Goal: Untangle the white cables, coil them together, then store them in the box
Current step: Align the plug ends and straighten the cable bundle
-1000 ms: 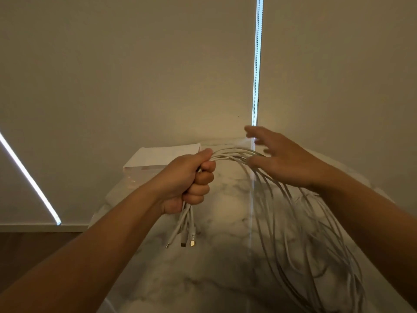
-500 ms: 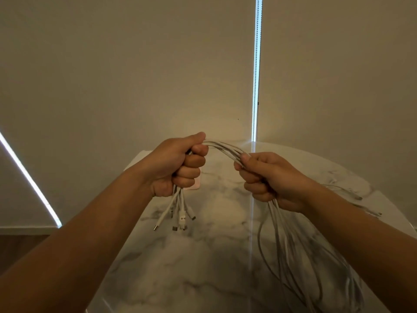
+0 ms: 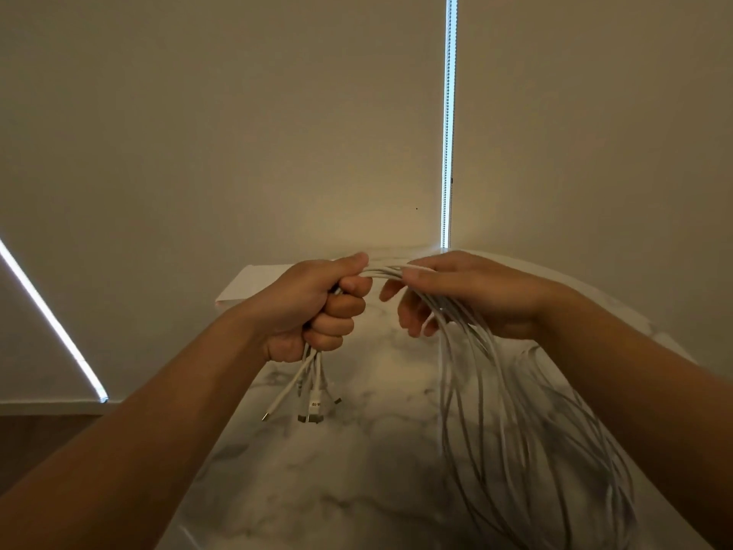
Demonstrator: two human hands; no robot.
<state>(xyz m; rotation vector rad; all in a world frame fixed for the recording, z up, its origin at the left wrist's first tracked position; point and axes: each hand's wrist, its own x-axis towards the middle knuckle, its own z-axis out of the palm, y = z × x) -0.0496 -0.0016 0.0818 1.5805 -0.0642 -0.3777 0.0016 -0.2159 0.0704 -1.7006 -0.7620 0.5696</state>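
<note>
Over the near side of the marble table [image 3: 317, 490], the white cables [image 3: 476, 391] are left hanging in slack loops, ready for coiling. Over its middle, the plug ends [image 3: 313, 410] are clenched in the left hand [image 3: 313, 307] as an anchor, the strands loosely ringed by the curled fingers of the right hand [image 3: 468, 295]; the box [image 3: 246, 287] is parked at its far edge

A: Setting entered as?
B: A domestic room, it was judged. Itemised: marble-topped table [image 3: 357, 490]; drawn roller blinds [image 3: 238, 113] with bead chain [image 3: 448, 152]; daylight admitted at the gaps; wooden floor [image 3: 39, 430]; white skirting [image 3: 39, 407].
</note>
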